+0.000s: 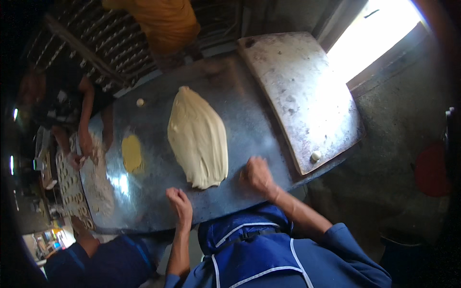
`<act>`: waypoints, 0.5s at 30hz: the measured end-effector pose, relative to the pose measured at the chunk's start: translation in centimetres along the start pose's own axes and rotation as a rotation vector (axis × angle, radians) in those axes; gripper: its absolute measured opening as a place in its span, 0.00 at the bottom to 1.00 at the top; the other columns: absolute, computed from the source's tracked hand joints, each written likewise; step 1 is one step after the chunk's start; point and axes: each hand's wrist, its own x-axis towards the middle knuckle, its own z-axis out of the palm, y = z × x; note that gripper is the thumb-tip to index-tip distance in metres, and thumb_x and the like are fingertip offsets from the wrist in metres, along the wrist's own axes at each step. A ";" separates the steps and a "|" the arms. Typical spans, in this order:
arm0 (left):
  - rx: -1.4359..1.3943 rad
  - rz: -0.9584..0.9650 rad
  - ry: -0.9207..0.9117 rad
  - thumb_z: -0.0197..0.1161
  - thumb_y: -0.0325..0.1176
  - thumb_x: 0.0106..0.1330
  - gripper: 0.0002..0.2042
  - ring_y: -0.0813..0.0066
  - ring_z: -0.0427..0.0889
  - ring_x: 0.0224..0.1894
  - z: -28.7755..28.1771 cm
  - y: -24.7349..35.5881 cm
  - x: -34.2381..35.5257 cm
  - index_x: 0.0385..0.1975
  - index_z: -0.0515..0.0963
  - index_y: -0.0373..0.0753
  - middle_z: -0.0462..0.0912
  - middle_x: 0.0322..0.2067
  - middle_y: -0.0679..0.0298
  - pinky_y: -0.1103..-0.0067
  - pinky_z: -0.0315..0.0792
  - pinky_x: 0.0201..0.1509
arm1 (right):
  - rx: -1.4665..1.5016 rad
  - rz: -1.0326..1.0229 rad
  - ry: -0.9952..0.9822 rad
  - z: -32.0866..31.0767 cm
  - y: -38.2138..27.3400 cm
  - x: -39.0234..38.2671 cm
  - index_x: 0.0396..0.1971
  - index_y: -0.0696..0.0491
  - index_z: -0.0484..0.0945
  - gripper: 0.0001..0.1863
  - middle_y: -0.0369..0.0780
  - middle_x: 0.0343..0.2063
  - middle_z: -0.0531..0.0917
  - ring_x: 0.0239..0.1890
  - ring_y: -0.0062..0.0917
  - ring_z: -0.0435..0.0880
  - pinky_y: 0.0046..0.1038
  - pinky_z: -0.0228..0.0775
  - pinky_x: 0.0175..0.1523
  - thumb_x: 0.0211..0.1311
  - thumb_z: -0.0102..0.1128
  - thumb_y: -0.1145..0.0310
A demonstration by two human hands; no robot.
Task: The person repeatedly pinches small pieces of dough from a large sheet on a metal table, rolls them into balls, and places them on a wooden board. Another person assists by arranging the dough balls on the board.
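Note:
A long, pale, ridged slab of dough (197, 137) lies on the middle of the metal worktable (245, 105). Left of it is a flat yellow smear (132, 153). My left hand (179, 204) is just below the dough's lower left end at the table's near edge, its fingers curled closed, nothing visible in them. My right hand (258, 175) is beside the dough's lower right, low over the table; its fingers look bent but are blurred.
A stained board (300, 91) bears a small pale ball (316, 156). Another ball (140, 102) lies upper left. At left, co-workers' hands (85, 144) work amid flour beside trays of rings (72, 187). A person in orange (163, 26) stands beyond the table. A red object (432, 168) is at right.

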 end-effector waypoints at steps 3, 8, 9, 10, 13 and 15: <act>0.039 0.259 -0.129 0.64 0.22 0.61 0.13 0.51 0.79 0.48 -3.2 2.6 -1.3 0.45 0.71 0.32 0.77 0.42 0.50 0.65 0.75 0.52 | 0.271 -0.032 -0.368 -2.9 2.3 -4.5 0.35 0.55 0.70 0.11 0.44 0.33 0.71 0.38 0.38 0.73 0.40 0.67 0.44 0.58 0.63 0.70; 0.164 0.399 -0.714 0.64 0.19 0.49 0.10 0.50 0.79 0.49 -7.4 1.9 3.7 0.33 0.81 0.36 0.78 0.44 0.53 0.62 0.75 0.54 | -0.072 -0.065 -0.279 -7.2 3.8 -1.0 0.36 0.55 0.73 0.09 0.43 0.38 0.74 0.44 0.33 0.75 0.32 0.70 0.49 0.59 0.60 0.69; 0.216 0.399 -0.822 0.64 0.19 0.48 0.09 0.49 0.79 0.49 -7.2 3.4 4.9 0.31 0.81 0.36 0.78 0.44 0.53 0.62 0.75 0.55 | 0.012 -0.020 -0.238 -7.3 3.5 -1.9 0.37 0.56 0.74 0.09 0.43 0.39 0.74 0.44 0.34 0.76 0.34 0.71 0.50 0.58 0.61 0.70; 0.167 0.528 -0.768 0.65 0.18 0.48 0.10 0.51 0.79 0.49 -6.7 6.4 5.9 0.31 0.81 0.36 0.78 0.45 0.54 0.65 0.76 0.53 | 0.098 0.023 -0.194 -7.5 3.4 -2.9 0.38 0.57 0.76 0.10 0.43 0.39 0.75 0.45 0.35 0.77 0.36 0.72 0.51 0.57 0.63 0.70; -0.070 0.765 -0.622 0.67 0.16 0.49 0.12 0.56 0.81 0.47 -1.6 19.6 6.1 0.34 0.82 0.36 0.77 0.47 0.56 0.70 0.78 0.50 | 0.428 0.115 -0.214 -9.1 4.8 -4.7 0.45 0.60 0.78 0.16 0.45 0.40 0.77 0.45 0.37 0.81 0.38 0.77 0.49 0.56 0.68 0.74; -0.386 0.803 -0.537 0.71 0.17 0.51 0.16 0.59 0.82 0.47 4.5 26.3 5.0 0.41 0.83 0.38 0.77 0.47 0.57 0.70 0.78 0.51 | 0.375 0.210 0.043 -14.6 5.7 -3.2 0.49 0.61 0.78 0.19 0.45 0.40 0.80 0.41 0.36 0.84 0.36 0.80 0.44 0.57 0.70 0.75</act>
